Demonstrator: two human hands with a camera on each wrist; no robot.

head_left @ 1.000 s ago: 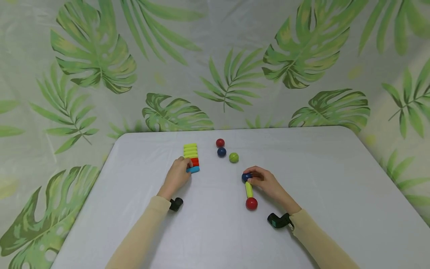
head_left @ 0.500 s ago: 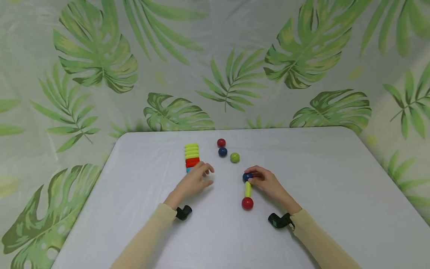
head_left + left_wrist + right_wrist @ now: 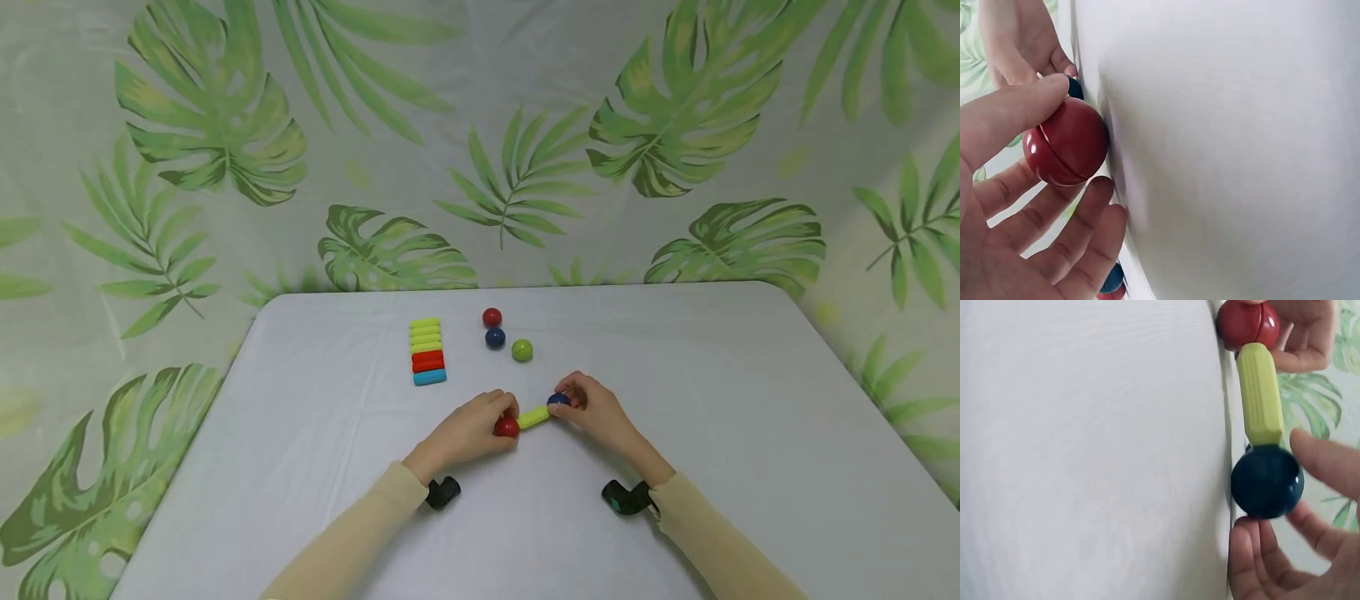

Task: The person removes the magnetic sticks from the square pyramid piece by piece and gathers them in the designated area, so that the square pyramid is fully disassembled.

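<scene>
A yellow-green stick (image 3: pixel 1261 394) joins a red ball (image 3: pixel 1072 142) at one end and a dark blue ball (image 3: pixel 1267 481) at the other. The left hand (image 3: pixel 474 429) holds the red ball between thumb and curled fingers. At the far end the right hand (image 3: pixel 600 417) grips the blue ball with thumb and fingertips. The joined piece lies close over the white table, slanting up to the right in the head view. Both wrists carry a small black camera.
Left of centre, yellow-green sticks (image 3: pixel 425 335), red sticks (image 3: pixel 428 361) and a blue stick (image 3: pixel 430 377) lie in a column. Behind the hands sit a red ball (image 3: pixel 492 317), a blue ball (image 3: pixel 495 337) and a green ball (image 3: pixel 522 350). A leaf-patterned cloth hangs behind the table (image 3: pixel 712 350).
The left hand has left the stick column, moved right and taken hold of the red ball. The joined piece has swung, its red end going left and up. The right hand stays on the blue ball.
</scene>
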